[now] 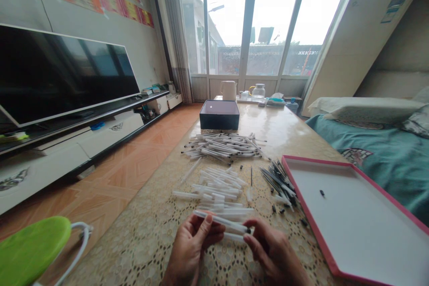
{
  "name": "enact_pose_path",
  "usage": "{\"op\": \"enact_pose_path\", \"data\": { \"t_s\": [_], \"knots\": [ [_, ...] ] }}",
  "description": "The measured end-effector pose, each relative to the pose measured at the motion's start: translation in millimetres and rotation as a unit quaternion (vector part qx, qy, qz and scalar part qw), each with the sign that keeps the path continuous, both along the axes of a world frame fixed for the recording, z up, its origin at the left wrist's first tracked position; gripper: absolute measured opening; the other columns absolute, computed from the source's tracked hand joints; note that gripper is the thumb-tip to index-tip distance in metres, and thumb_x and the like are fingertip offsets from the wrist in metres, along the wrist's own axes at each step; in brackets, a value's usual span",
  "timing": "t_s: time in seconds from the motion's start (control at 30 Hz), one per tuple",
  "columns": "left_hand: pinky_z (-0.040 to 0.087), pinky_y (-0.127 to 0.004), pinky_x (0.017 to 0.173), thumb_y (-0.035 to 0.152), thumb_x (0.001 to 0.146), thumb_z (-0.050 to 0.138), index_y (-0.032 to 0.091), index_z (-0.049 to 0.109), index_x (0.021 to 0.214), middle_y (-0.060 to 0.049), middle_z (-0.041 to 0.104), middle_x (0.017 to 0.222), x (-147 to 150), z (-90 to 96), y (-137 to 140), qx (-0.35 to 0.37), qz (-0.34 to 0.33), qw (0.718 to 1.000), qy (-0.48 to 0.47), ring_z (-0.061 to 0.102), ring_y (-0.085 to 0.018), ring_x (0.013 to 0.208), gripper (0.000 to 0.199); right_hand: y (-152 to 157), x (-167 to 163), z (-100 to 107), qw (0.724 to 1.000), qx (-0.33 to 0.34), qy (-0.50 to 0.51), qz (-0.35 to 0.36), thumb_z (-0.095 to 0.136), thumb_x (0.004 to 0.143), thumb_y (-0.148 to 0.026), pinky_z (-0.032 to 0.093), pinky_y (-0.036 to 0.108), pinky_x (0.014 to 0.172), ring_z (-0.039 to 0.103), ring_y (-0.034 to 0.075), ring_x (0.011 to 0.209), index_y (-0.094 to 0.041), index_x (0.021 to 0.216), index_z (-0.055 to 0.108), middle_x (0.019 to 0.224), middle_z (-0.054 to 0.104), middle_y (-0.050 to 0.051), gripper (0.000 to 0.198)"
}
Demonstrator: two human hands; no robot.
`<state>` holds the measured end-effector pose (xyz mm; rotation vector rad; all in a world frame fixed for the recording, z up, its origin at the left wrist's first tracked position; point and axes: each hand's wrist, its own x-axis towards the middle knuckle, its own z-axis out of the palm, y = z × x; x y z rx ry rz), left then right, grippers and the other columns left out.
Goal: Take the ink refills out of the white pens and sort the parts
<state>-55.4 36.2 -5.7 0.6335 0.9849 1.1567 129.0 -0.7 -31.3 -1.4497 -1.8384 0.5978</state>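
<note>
My left hand [191, 246] grips a translucent white pen [224, 221] between thumb and fingers. The fingers of my right hand [273, 248] pinch the pen's black-tipped right end. Below the pen, part of another white tube [233, 237] shows between my hands; I cannot tell whether it is touched. Just beyond lie loose white pen barrels [221, 183] in rows. Farther back is a heap of white pens with black ends [223, 146]. To the right are thin dark refills [276, 176] and small black caps [282, 210].
A pink-rimmed tray [320, 237] holds one small black piece [322, 193] at the right. A dark open box [219, 120] stands behind the heap. Beyond it are a jug [229, 90] and a glass pitcher [258, 92]. A green stool [33, 248] is at lower left.
</note>
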Motion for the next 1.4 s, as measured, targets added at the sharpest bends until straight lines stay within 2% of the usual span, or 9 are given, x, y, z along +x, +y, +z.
{"op": "enact_pose_path", "data": {
  "t_s": [0.13, 0.3, 0.47, 0.63, 0.8, 1.0, 1.17, 1.3, 1.4],
  "knots": [
    [0.055, -0.028, 0.062, 0.030, 0.063, 0.076, 0.013, 0.064, 0.076, -0.004, 0.070, 0.067, -0.2, 1.1, -0.5, 0.002, -0.001, 1.000, 0.000, 0.066, -0.017, 0.061, 0.024, -0.1, 0.7, 0.9, 1.000, -0.003, -0.006, 0.020, 0.023, 0.095, -0.038, 0.036, 0.020, 0.050, 0.052, 0.011, 0.046, -0.021, 0.073, 0.050, 0.050, 0.053, -0.003, 0.038],
    [0.054, -0.027, 0.063, 0.030, 0.062, 0.077, 0.013, 0.064, 0.074, -0.004, 0.070, 0.065, 0.6, 5.5, -2.7, -0.003, -0.001, 1.000, 0.001, 0.066, -0.016, 0.062, 0.024, -0.1, 0.4, 1.6, 1.000, -0.007, 0.000, 0.005, 0.032, 0.092, -0.043, 0.037, 0.019, 0.048, 0.053, 0.012, 0.048, -0.020, 0.090, 0.051, 0.054, 0.054, -0.003, 0.030],
    [0.054, -0.026, 0.062, 0.030, 0.062, 0.077, 0.013, 0.065, 0.074, -0.003, 0.069, 0.066, 1.4, 9.0, -3.8, -0.003, 0.009, 1.000, -0.001, 0.066, -0.016, 0.061, 0.024, 0.1, -0.1, 1.3, 1.000, -0.001, -0.017, 0.012, 0.020, 0.095, -0.040, 0.038, 0.020, 0.051, 0.053, 0.012, 0.047, -0.021, 0.075, 0.051, 0.050, 0.055, -0.003, 0.041],
    [0.054, -0.028, 0.063, 0.030, 0.061, 0.078, 0.013, 0.065, 0.073, -0.004, 0.069, 0.065, 1.5, 9.5, -3.5, -0.007, 0.005, 1.000, -0.001, 0.066, -0.017, 0.061, 0.024, -0.1, -0.6, 1.6, 1.000, -0.002, -0.008, -0.002, 0.029, 0.092, -0.046, 0.037, 0.020, 0.048, 0.053, 0.012, 0.046, -0.020, 0.090, 0.051, 0.053, 0.055, -0.003, 0.033],
    [0.054, -0.027, 0.062, 0.030, 0.061, 0.077, 0.013, 0.065, 0.074, -0.004, 0.069, 0.065, 2.6, 10.5, -4.2, -0.001, 0.013, 1.000, -0.001, 0.066, -0.017, 0.060, 0.025, 0.0, 0.3, 2.8, 1.000, -0.015, -0.011, 0.016, 0.020, 0.095, -0.042, 0.038, 0.019, 0.052, 0.055, 0.012, 0.048, -0.022, 0.072, 0.048, 0.051, 0.057, -0.002, 0.042],
    [0.054, -0.028, 0.063, 0.030, 0.060, 0.078, 0.013, 0.065, 0.075, -0.003, 0.069, 0.066, 2.4, 11.3, -5.0, -0.011, 0.015, 1.000, -0.002, 0.067, -0.017, 0.062, 0.026, 0.8, -0.4, 4.0, 0.999, -0.015, 0.033, 0.011, 0.029, 0.092, -0.048, 0.038, 0.020, 0.048, 0.055, 0.012, 0.046, -0.021, 0.092, 0.051, 0.053, 0.058, -0.003, 0.036],
    [0.054, -0.027, 0.061, 0.031, 0.059, 0.079, 0.013, 0.065, 0.073, -0.004, 0.069, 0.065, 3.6, 13.9, -5.6, -0.011, 0.020, 1.000, 0.003, 0.067, -0.017, 0.060, 0.027, 0.5, 1.3, 2.7, 0.999, -0.010, 0.026, 0.022, 0.021, 0.095, -0.044, 0.040, 0.019, 0.054, 0.055, 0.011, 0.051, -0.021, 0.070, 0.050, 0.053, 0.057, -0.001, 0.045],
    [0.054, -0.027, 0.062, 0.030, 0.058, 0.079, 0.013, 0.065, 0.072, -0.004, 0.069, 0.064, 3.0, 13.7, -4.0, -0.013, 0.028, 1.000, -0.003, 0.067, -0.017, 0.062, 0.026, -0.3, -1.3, 4.3, 0.991, -0.046, 0.122, 0.004, 0.034, 0.091, -0.046, 0.041, 0.019, 0.046, 0.053, 0.010, 0.046, -0.021, 0.074, 0.048, 0.062, 0.059, 0.000, 0.034],
    [0.054, -0.026, 0.062, 0.029, 0.058, 0.079, 0.013, 0.064, 0.070, -0.004, 0.070, 0.064, 1.7, 11.6, -2.4, -0.018, 0.027, 0.999, -0.010, 0.067, -0.018, 0.063, 0.025, 1.3, -4.8, 8.2, 0.971, -0.075, 0.227, -0.021, 0.047, 0.085, -0.048, 0.044, 0.020, 0.046, 0.054, 0.010, 0.048, -0.021, 0.078, 0.045, 0.067, 0.059, -0.001, 0.028]
  ]
}}
